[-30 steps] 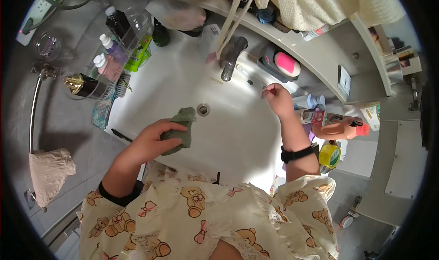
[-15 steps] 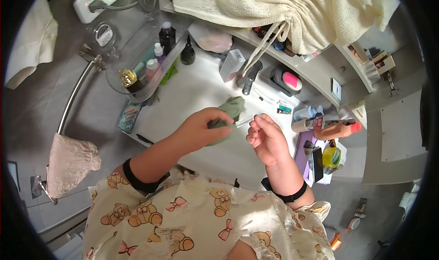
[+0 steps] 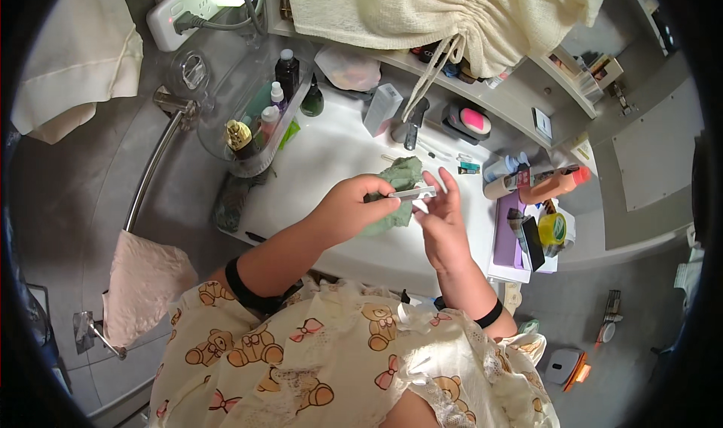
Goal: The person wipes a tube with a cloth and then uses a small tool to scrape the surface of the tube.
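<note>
My left hand (image 3: 352, 204) pinches a small, slim, pale strip-like thing (image 3: 416, 194) between thumb and fingers. It looks clear or silvery; its exact kind is too small to tell. My right hand (image 3: 443, 225) is open, its fingers apart around the strip's far end, and whether they touch it I cannot tell. A crumpled green cloth (image 3: 404, 172) lies on the white counter (image 3: 301, 194) below and behind both hands. Part of the cloth is hidden by my left hand.
Left, a clear tray (image 3: 218, 138) holds several bottles. A white box (image 3: 382, 109), a black cup (image 3: 410, 130) and a pink-topped black case (image 3: 471, 121) stand behind. Rightward are bottles (image 3: 553, 187), a purple box (image 3: 510, 236) and a yellow tape roll (image 3: 552, 229). Cream fabric (image 3: 422, 10) hangs above.
The strip has passed from my right hand's pinch into my left hand's grip. My right fingers have spread apart. The view has shifted slightly.
</note>
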`<state>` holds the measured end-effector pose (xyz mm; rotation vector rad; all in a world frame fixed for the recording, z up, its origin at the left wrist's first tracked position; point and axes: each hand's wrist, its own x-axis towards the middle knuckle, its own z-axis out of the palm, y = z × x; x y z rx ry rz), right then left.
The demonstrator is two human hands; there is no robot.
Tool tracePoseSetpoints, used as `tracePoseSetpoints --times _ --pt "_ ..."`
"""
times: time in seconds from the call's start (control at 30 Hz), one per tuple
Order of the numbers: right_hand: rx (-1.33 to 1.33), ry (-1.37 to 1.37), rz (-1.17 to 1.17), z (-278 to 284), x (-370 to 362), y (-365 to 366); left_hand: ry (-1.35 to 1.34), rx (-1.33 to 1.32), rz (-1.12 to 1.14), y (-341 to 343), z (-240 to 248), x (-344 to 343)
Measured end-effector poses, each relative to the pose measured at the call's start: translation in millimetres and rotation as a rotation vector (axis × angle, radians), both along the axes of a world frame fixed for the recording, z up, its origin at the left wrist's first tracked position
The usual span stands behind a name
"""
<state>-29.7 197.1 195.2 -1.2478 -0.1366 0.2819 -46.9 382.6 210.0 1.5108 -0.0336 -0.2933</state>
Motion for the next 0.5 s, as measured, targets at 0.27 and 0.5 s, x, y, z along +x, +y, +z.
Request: tracePoseSetpoints --times 0.27,0.5 --pt "-0.069 -0.064 0.169 -7 -11 25 0.060 0.042 -0.090 5 0 -15" --pt "0.144 0.062 -0.058 -5 -23 41 -0.074 -0.146 -0.298 19 -6 -20"
